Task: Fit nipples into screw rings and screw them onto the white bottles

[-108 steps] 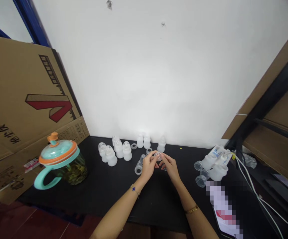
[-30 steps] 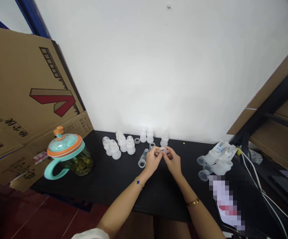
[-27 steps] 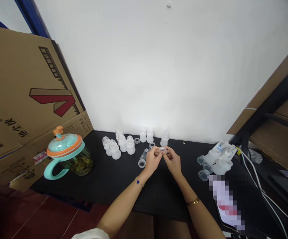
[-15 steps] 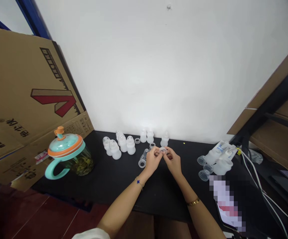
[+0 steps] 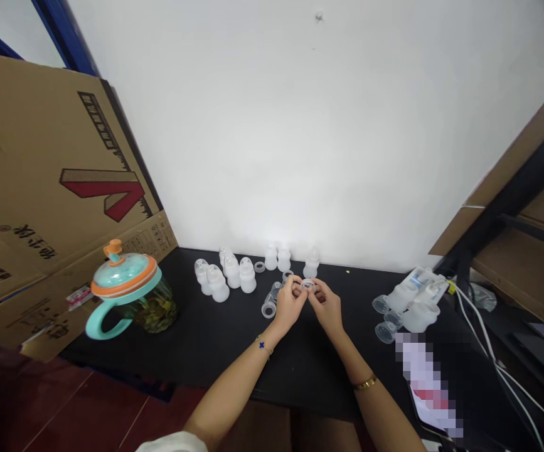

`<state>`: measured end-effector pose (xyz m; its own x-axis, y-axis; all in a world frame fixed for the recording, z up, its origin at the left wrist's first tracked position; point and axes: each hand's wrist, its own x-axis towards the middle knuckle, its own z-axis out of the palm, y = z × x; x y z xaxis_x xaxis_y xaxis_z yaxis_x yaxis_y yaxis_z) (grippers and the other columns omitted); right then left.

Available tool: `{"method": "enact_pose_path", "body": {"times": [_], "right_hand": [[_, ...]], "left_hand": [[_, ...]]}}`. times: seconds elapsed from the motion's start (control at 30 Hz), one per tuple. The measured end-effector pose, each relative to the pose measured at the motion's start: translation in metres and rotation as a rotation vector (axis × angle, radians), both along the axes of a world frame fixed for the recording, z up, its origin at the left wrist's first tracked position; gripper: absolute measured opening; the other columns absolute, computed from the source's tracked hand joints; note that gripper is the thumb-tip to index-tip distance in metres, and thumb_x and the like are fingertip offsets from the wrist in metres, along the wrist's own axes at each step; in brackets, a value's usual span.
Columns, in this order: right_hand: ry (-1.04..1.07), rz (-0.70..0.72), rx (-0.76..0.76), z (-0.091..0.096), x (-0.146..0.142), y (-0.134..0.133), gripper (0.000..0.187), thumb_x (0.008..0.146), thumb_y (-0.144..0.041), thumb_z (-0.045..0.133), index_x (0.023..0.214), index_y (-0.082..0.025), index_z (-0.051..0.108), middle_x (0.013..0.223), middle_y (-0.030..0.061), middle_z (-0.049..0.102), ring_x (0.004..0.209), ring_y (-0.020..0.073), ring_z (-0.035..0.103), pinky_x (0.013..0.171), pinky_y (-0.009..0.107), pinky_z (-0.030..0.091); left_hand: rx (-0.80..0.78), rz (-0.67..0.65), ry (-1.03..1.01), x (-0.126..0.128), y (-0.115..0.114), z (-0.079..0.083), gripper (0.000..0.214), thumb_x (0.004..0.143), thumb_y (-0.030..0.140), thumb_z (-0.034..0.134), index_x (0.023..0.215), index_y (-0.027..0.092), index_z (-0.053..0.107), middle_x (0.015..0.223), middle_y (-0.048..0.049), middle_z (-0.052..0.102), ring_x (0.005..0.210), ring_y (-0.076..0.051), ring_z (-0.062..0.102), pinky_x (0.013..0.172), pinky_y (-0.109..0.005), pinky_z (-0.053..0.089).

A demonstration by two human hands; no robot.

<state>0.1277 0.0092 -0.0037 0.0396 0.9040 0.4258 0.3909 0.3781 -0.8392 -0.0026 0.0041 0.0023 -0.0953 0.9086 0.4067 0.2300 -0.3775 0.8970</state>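
Between my fingertips, above the black table, I hold a translucent bottle collar ring point(image 5: 307, 284). My left hand point(image 5: 289, 302) pinches its left side, and my right hand point(image 5: 327, 306) grips its right side. Just left of my left hand lie a clear bottle cap point(image 5: 275, 289) and another collar ring point(image 5: 268, 309). One more ring point(image 5: 287, 275) shows partly behind my left fingers. A white baby bottle point(image 5: 312, 262) stands upright right behind my hands. Two more bottles point(image 5: 277, 258) stand by the wall, with a ring point(image 5: 259, 267) lying beside them.
Several capped baby bottles point(image 5: 224, 274) stand in a group to the left. A big lidded tea jug point(image 5: 130, 292) is farther left, against a cardboard box point(image 5: 41, 188). On the right are breast-pump parts point(image 5: 413, 301), white cables point(image 5: 483, 326) and a phone point(image 5: 429, 395).
Almost nothing differs. Both hands stay on the ring in nearly the same place, and the view has shifted very slightly.
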Motion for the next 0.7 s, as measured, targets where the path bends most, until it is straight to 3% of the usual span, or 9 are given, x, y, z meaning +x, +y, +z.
{"method": "enact_pose_path", "body": {"times": [0.33,0.57,0.7], "right_hand": [[-0.048,-0.051,0.014,0.0013,0.0014,0.0009,0.037,0.087,-0.043,0.057,0.113,-0.019,0.068,0.082,0.0046,0.073,0.054,0.0148,0.059,0.051,0.025,0.048],[-0.062,-0.045,0.025,0.0015,0.0009,0.0005,0.036,0.085,-0.041,0.058,0.112,-0.019,0.068,0.084,0.0047,0.073,0.054,0.0147,0.059,0.051,0.025,0.047],[-0.051,-0.034,-0.003,0.0004,0.0024,0.0018,0.035,0.084,-0.041,0.059,0.11,-0.02,0.068,0.074,0.0026,0.071,0.053,0.015,0.058,0.049,0.025,0.045]], "left_hand": [[0.004,-0.046,0.071,0.0013,-0.0018,-0.0005,0.015,0.092,0.029,0.055,0.106,0.024,0.058,0.084,-0.002,0.073,0.078,-0.02,0.07,0.064,-0.027,0.047],[0.014,-0.004,0.093,0.0006,0.0007,-0.0023,0.012,0.089,0.025,0.057,0.102,0.024,0.059,0.076,0.0007,0.071,0.068,-0.018,0.068,0.063,-0.026,0.046],[0.01,-0.001,0.1,0.0001,0.0005,-0.0019,0.012,0.088,0.023,0.058,0.1,0.024,0.059,0.074,0.0014,0.072,0.066,-0.018,0.068,0.063,-0.026,0.046]]}}
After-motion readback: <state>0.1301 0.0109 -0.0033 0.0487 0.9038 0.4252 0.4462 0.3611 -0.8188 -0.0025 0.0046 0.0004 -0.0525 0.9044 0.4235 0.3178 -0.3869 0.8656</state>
